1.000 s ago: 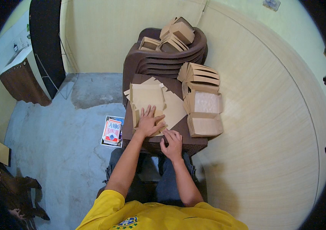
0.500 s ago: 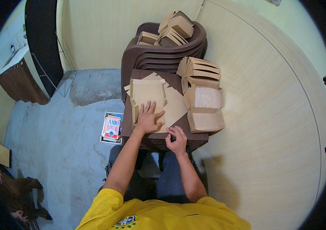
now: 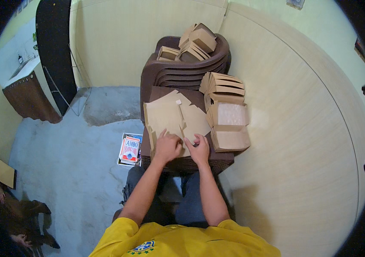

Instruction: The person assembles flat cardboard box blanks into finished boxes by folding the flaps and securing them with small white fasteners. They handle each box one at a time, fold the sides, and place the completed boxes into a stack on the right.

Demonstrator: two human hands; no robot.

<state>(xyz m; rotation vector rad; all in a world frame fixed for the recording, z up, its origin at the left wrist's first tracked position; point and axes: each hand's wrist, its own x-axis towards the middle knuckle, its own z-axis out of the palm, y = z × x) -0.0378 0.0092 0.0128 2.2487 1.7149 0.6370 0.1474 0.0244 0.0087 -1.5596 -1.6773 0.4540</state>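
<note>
A partly folded brown cardboard box blank [image 3: 164, 115] lies in front of me, its left side and the crease along its right side raised. My left hand [image 3: 168, 147] is on its near part, fingers bent around the cardboard near the right crease. Just right of it, my right hand [image 3: 199, 150] touches the near right edge, thumb and forefinger apart. More flat cardboard [image 3: 196, 122] lies under and to the right of the blank. Both palms are turned away, so the exact finger contact is partly hidden.
The cardboard rests on a dark brown woven-look surface [image 3: 159, 92]. Behind it are stacked brown chairs [image 3: 152, 70] with folded boxes [image 3: 202, 38] on top. More open boxes [image 3: 232, 139] stand at the right. A small bin [image 3: 121, 160] of card packs sits on the floor; another person [image 3: 24, 214] is at lower left.
My left hand has gone from lying spread to bent fingers. My right thumb and forefinger have parted and moved slightly forward along the cardboard edge. The whole view has tilted up a little.
</note>
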